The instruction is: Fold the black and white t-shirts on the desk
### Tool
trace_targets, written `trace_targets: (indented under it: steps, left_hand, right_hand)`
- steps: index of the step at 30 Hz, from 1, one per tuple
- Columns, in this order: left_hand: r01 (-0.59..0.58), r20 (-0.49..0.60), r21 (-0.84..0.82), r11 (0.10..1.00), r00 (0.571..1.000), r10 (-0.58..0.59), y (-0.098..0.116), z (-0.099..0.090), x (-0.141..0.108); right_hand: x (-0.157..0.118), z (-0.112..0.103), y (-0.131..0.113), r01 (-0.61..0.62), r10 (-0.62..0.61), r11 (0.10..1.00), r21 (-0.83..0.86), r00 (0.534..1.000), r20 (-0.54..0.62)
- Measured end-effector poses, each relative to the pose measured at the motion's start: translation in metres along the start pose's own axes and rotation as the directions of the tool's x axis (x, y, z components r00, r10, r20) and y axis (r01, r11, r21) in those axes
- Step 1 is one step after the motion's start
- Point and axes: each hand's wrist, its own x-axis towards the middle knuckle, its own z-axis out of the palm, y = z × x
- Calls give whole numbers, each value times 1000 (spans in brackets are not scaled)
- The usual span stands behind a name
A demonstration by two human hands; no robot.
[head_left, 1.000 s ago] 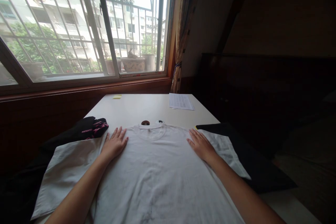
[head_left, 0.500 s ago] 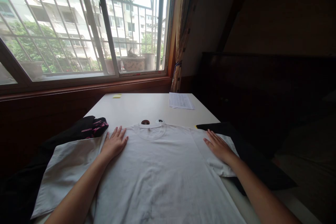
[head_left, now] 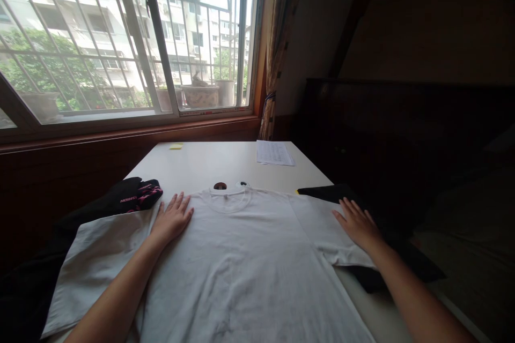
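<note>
A white T-shirt (head_left: 241, 257) lies spread over the table, its collar toward the far side and its sleeves out to both sides. My left hand (head_left: 173, 218) rests flat on the shirt near the left shoulder, fingers spread. On the right sleeve, close to its outer end, lies my right hand (head_left: 358, 223), also flat with its fingers apart. Neither hand grips the cloth. Soft wrinkles run across the lower middle of the shirt.
Beyond the collar the white table (head_left: 209, 163) holds papers (head_left: 276, 153) and a yellow note (head_left: 176, 146). Two small round things sit by the collar. Black cloth with pink print (head_left: 137, 196) lies left, a dark item (head_left: 328, 192) right. A barred window stands behind.
My right hand has slid outward to the right along the sleeve, which now lies flatter and further out. My left hand has kept its place on the shirt. The view has shifted slightly.
</note>
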Motion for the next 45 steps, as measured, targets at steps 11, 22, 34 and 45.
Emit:
trace_targets:
  steps: [11, 22, 34, 45]
  left_hand:
    - [-2, 3, 17, 1000, 1000, 2, 1, 1, 1]
    - [0, 18, 14, 1000, 1000, 0, 1, -2, 0]
    - [-8, -15, 48, 999, 1000, 9, 8, -5, -1]
    - [-138, -53, -62, 988, 989, 135, 71, -2, 16]
  right_hand:
    - [-39, -33, -82, 436, -412, 884, 169, 897, -161]
    - [-77, -30, -116, 535, -540, 815, 223, 841, -43]
    - [-40, -29, -163, 538, -539, 811, 229, 840, -65]
    - [11, -33, -305, 431, -506, 834, 346, 847, 165]
